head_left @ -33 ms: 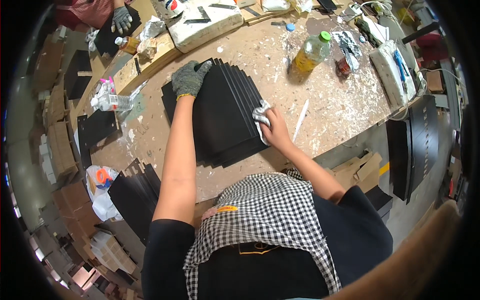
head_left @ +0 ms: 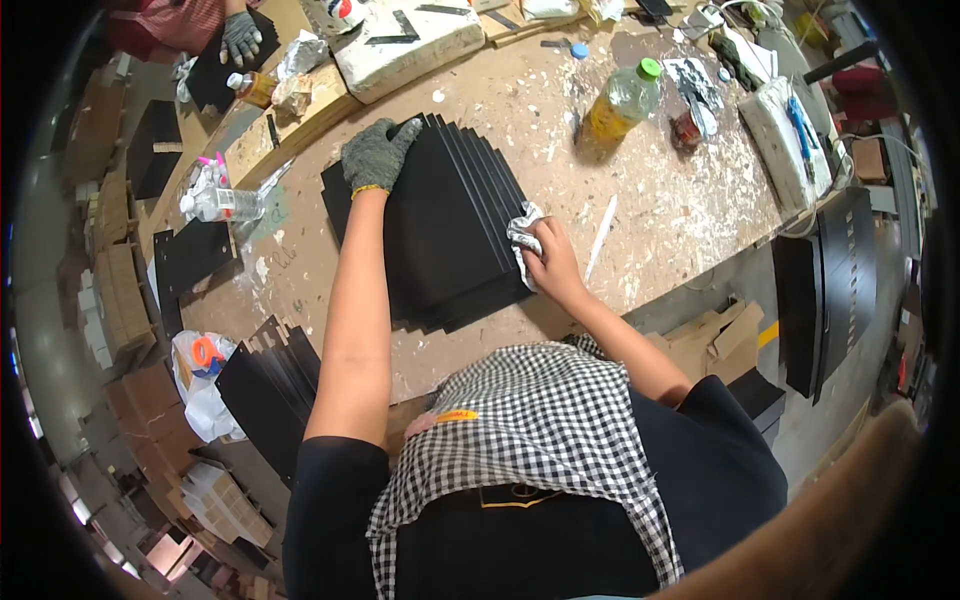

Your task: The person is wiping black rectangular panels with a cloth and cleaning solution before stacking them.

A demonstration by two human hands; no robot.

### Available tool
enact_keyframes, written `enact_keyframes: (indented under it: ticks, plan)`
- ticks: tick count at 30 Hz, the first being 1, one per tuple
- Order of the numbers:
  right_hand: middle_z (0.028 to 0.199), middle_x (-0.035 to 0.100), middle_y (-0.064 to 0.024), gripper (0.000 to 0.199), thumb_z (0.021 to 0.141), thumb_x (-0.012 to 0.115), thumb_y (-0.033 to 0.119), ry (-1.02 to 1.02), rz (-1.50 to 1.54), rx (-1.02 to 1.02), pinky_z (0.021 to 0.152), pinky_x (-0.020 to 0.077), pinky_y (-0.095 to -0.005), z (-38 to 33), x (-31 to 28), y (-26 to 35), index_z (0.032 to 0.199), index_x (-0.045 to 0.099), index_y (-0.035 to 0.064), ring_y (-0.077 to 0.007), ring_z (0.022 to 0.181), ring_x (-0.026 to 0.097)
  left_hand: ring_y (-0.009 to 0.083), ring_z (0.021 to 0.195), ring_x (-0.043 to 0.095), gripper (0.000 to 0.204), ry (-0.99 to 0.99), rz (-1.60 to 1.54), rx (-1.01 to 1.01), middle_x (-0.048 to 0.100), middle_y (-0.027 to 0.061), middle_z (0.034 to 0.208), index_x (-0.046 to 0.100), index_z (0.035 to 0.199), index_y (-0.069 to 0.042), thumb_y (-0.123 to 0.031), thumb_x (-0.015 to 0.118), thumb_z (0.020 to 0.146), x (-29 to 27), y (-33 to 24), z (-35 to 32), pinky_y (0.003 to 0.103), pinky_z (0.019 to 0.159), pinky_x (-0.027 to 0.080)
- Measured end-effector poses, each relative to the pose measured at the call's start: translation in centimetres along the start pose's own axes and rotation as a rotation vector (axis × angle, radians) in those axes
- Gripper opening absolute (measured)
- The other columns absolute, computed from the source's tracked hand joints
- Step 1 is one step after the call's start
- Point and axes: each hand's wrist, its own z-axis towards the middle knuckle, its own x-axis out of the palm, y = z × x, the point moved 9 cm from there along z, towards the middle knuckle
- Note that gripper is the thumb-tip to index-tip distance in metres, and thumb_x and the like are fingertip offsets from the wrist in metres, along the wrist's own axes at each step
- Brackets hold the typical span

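A fanned stack of black flat panels lies on the worktable in front of me, its right-hand edges stepped. My left hand, in a grey knit glove, grips the stack's far left edge. Its thumb lies spread across the top panel, and its fingers bend over the edge, the tips hidden. Bare and closed, my right hand pinches a crumpled white cloth with dark marks against the stepped right edges of the stack.
A green-capped bottle of yellow liquid and a dark red jar stand far right. A white strip lies beside my right hand. Clear bottles are at left. A co-worker's gloved hand rests on black panels at far left.
The stack and both hands sit almost where they were, with only a slight shift in the picture. The cloth stays in my right hand at the panel edges.
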Motion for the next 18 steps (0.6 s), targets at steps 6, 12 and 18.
enact_keyframes:
  ticks: [6, 12, 18]
  plan:
    - [0.1, 0.054, -0.0216, 0.022, 0.082, 0.063, 0.003, -0.163, -0.023, 0.037, 0.081, 0.0463, -0.0505, 6.7, 2.2, -0.4, 0.104, 0.057, 0.003, -0.0443, 0.095, 0.055, 0.0348, 0.116, 0.062, 0.078, -0.059, -0.001, 0.014, 0.069, 0.0178, 0.121, 0.069, 0.121, -0.008, -0.076, 0.05, 0.087, -0.1, 0.4, -0.3, 0.044, 0.102, 0.044]
    - [0.104, 0.06, -0.0236, 0.023, 0.087, 0.066, 0.015, -0.141, -0.067, 0.036, 0.082, 0.0476, -0.0512, 20.6, 4.9, -3.1, 0.106, 0.058, 0.0025, -0.0456, 0.097, 0.058, 0.0335, 0.118, 0.061, 0.081, -0.002, 0.016, 0.029, 0.068, 0.0172, 0.124, 0.068, 0.125, -0.01, -0.078, 0.047, 0.087, -0.4, -1.1, -0.4, 0.045, 0.104, 0.041]
    - [0.106, 0.058, -0.023, 0.028, 0.087, 0.068, 0.012, -0.14, -0.074, -0.053, 0.082, 0.0484, -0.0495, 11.1, 2.9, -3.8, 0.11, 0.057, 0.0024, -0.0456, 0.096, 0.057, 0.034, 0.117, 0.062, 0.078, -0.021, -0.034, -0.008, 0.068, 0.0165, 0.123, 0.069, 0.124, -0.011, -0.076, 0.049, 0.087, 0.8, 0.7, -0.4, 0.046, 0.105, 0.041]
